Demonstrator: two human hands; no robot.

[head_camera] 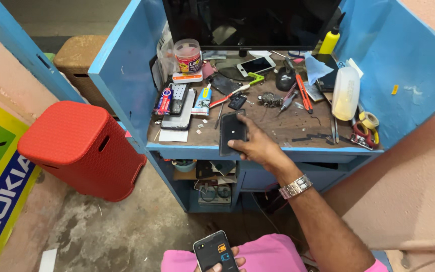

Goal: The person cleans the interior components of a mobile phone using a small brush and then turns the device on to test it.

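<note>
My right hand point(260, 146) has its grip closed around a dark phone panel point(232, 132) at the front edge of the cluttered blue surface point(258, 149). My left hand point(227, 262) clasps a smartphone point(215, 252) over my lap.

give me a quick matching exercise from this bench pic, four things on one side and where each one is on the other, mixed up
Things:
1. dark phone
2. lit phone
3. yellow bottle
4. red stool

Places:
A. floor left of the bench
B. back right of the bench
C. under the right hand at the bench's front edge
D. in the left hand, over the lap

Pairs: 1-C, 2-D, 3-B, 4-A
</note>
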